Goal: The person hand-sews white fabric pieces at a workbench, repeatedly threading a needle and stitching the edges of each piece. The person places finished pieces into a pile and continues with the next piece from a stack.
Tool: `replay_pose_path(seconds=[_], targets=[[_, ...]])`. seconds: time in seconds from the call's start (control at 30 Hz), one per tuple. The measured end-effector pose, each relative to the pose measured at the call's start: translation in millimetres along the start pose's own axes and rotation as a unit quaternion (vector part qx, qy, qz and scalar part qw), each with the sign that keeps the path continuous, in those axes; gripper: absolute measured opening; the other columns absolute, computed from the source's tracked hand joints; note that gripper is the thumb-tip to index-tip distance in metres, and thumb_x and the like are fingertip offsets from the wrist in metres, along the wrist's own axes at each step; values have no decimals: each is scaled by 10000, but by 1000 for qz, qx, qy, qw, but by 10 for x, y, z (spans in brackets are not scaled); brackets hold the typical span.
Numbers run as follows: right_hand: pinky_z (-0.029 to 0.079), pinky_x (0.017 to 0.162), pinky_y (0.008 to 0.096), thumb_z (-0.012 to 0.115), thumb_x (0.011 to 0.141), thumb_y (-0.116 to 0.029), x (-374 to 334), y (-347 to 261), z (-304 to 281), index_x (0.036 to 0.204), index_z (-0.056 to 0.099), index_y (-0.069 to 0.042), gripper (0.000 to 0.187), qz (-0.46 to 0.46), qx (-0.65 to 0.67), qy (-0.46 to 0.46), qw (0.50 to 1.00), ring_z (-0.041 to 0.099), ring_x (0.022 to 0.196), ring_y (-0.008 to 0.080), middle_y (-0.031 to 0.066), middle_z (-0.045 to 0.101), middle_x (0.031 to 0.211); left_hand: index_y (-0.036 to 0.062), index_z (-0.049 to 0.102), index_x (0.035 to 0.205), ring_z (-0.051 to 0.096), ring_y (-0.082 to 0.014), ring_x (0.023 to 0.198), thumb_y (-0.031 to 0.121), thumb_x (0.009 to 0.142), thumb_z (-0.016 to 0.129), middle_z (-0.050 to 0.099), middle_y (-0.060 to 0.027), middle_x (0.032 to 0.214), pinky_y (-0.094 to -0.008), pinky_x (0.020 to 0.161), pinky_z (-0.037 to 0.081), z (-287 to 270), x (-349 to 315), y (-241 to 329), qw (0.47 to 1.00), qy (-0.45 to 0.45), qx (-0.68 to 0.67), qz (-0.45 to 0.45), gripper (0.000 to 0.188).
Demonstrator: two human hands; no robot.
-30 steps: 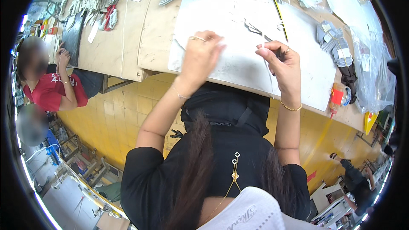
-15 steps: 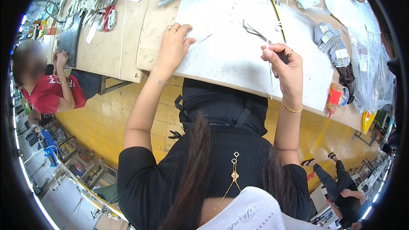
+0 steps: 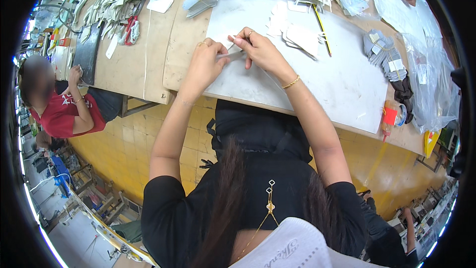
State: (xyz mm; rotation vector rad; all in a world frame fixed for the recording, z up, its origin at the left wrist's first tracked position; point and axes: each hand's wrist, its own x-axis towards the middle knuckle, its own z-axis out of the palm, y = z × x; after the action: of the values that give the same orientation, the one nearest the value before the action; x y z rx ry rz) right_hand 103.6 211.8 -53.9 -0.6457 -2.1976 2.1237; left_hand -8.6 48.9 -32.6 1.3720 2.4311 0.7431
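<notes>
My left hand [image 3: 206, 63] is over the white sheet's left edge, its thumb and fingers pinched on a small pale piece [image 3: 229, 55]. Close by on the right, my right hand [image 3: 260, 52] is closed at the fingertips on a thin white strip, which trails below the palm toward the wrist. The two hands nearly meet. Whether the pale piece and the strip join is too small to tell. Beyond my right hand, flat white cut pieces [image 3: 302, 39] lie on the white sheet [image 3: 342, 82], beside a yellow-and-black pencil [image 3: 322, 30].
Bundled grey pieces [image 3: 384, 52], a clear plastic bag [image 3: 429, 84] and a red-labelled bottle [image 3: 388, 121] occupy the table's right side. Stacked pale pieces [image 3: 116, 0] and red-handled scissors [image 3: 131, 31] lie far left. A person in a red shirt [image 3: 69, 106] works at the left.
My right hand has swung left and forward with the white strip, from the sheet's right part to beside my left hand. My left hand has closed on the small pale piece.
</notes>
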Motion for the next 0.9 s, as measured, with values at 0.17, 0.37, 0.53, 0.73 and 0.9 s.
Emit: replay_pose_path(seconds=[0.17,0.37,0.53,0.73,0.9], targets=[[476,540,228,624,1047,-307,-26,56,26,1045,631,-24,283,-26,20,9,999,596,522,79,67,724,1030,11,722,1028,677,-322,891,128,847,778,724,-146,947,-382,825,528,-251,-461,291,957,-201,-198,-65,222],[374,439,181,723,978,-258,-548,-49,-501,1047,728,-27,242,-73,69,81,992,503,512,16,14,691,787,76,750,1083,634,-269,981,170,869,768,695,-83,980,-396,897,459,372,-309,556,974,-145,-91,147,235],[317,403,180,696,958,-89,-2076,-397,-1466,1088,723,7,163,-171,38,264,948,447,475,21,93,696,840,103,718,1149,588,-281,1065,178,864,775,633,-74,1117,-423,941,418,687,-423,581,978,44,-14,201,300],[349,470,189,717,938,-24,-2184,-579,-1254,1071,737,-25,134,-171,-193,332,907,466,558,35,62,667,894,36,698,1157,579,-288,1187,144,881,752,641,-90,1224,-450,974,451,782,-740,481,972,48,39,225,301],[530,558,306,760,787,-49,-1261,122,-327,1026,758,-112,247,-250,-456,173,837,660,626,189,18,629,855,28,701,1150,574,-269,1232,135,883,747,647,-78,1257,-477,999,460,829,-761,338,964,48,8,263,291]])
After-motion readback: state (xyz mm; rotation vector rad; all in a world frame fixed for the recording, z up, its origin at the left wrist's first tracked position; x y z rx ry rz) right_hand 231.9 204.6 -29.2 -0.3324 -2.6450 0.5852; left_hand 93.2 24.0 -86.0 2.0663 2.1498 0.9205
